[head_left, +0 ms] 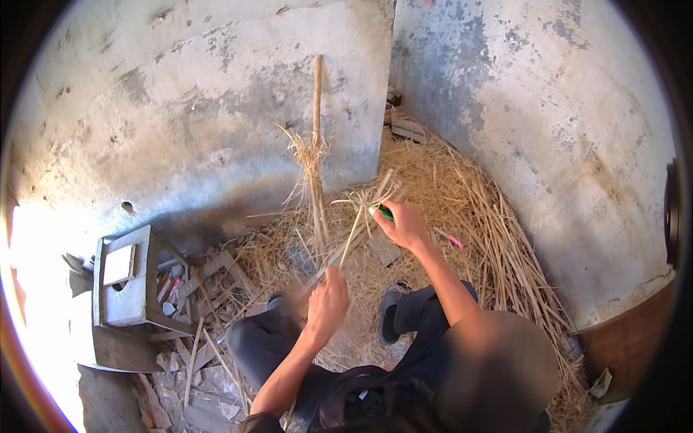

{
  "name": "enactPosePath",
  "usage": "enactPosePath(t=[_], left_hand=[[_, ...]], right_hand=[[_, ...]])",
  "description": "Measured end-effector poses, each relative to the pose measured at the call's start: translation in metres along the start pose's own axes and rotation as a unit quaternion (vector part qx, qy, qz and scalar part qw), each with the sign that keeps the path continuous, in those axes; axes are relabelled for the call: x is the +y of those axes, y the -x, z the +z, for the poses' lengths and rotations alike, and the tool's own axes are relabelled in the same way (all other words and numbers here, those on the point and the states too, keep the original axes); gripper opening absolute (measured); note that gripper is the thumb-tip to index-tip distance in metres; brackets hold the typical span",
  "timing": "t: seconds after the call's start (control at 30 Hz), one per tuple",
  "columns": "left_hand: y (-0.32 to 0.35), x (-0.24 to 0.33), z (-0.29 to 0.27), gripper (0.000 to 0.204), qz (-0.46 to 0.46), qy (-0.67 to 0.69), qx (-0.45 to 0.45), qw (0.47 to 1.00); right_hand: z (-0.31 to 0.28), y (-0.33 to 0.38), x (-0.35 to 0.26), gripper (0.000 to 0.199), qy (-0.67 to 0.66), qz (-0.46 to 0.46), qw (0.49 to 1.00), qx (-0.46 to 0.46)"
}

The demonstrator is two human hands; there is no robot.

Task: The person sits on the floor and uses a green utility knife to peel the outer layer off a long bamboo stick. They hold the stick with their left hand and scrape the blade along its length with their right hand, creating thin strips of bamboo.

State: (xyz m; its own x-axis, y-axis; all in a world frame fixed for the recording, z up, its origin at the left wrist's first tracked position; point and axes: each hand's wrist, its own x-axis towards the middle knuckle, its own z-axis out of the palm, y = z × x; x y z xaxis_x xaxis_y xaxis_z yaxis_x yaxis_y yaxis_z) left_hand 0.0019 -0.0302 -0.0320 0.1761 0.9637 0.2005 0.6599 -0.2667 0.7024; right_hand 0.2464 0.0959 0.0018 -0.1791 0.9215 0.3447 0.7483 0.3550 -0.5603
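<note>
My left hand [328, 303] is closed around the lower end of a thin pale stick [351, 236] that slants up and away from me. Near its upper end my right hand [406, 225] grips a small tool with a green handle [387, 213]; its working end is hidden, so I cannot tell its exact kind. Curled pale shavings [361, 196] fan out from the stick just beside my right fingers. Beneath the stick, a flat wooden strip [336, 257] slants across the floor between my feet.
Straw and split stalks [498, 238] cover the floor, piled thickest along the right wall. A frayed bundle [312, 173] with a wooden pole [317, 94] leans on the far wall. At left stands a wooden stool-like frame [126, 274] amid rubble. A pink-handled tool [454, 241] lies on the straw.
</note>
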Motion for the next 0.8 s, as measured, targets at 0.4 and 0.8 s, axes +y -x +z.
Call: enactPosePath(t=[0.4, 0.8], left_hand=[[-0.012, -0.008, -0.013, 0.027, -0.143, 0.305, -0.129, 0.933], [-0.010, -0.024, 0.010, 0.026, -0.021, 0.112, 0.025, 0.993]], right_hand=[[0.025, 0.020, -0.011, 0.046, -0.249, -0.002, 0.966, -0.061], [-0.002, 0.019, -0.049, 0.068, -0.440, 0.006, 0.896, 0.048]])
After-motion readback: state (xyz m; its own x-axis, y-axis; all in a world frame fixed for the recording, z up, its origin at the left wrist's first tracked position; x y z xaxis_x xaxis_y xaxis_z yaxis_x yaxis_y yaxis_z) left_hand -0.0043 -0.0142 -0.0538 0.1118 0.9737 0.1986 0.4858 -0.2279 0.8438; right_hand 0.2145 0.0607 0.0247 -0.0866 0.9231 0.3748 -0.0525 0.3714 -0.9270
